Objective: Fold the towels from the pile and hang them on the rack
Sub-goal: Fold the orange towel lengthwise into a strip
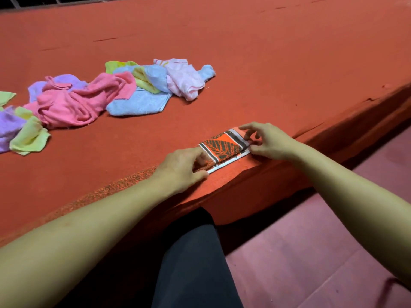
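Right of centre, a leaf-print towel (224, 148) lay folded narrow on the red desk (266, 63), left hand (184, 168) and right hand (270, 141) pinching its ends. The pile (100, 96), centre left, remained unfolded; no rack visible.

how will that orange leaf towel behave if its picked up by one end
The orange leaf towel is soft cloth, so it would likely droop and unfold. It looks small and thin, probably light. On the red felt surface it should drag rather than slide.

Left hand (184, 167) fingers cover the near end of the folded towel (224, 147). Towel pile (89, 96) runs off the frame's left edge, well beyond the fingers.
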